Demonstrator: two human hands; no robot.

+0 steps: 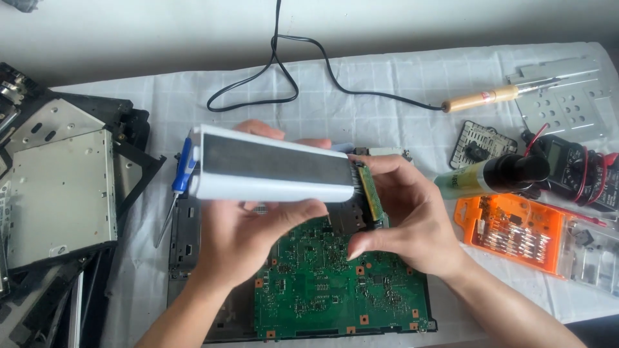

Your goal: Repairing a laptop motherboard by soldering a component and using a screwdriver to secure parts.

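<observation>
My left hand (242, 235) grips a long white and grey brush block (271, 166), held level above the table. Black bristles stick out of its right end. My right hand (403, 216) pinches a small green memory card (369, 188) upright against those bristles. Both hands hover over a large green circuit board (329, 287) that lies in a dark laptop base (184, 248).
A blue-handled screwdriver (182, 177) lies left of the brush. A soldering iron (480, 98) with black cord lies at the back. A green bottle (493, 175), a multimeter (570, 169), an orange bit case (512, 233) and a metal plate (567, 96) are right. Dismantled laptop parts (61, 187) are stacked left.
</observation>
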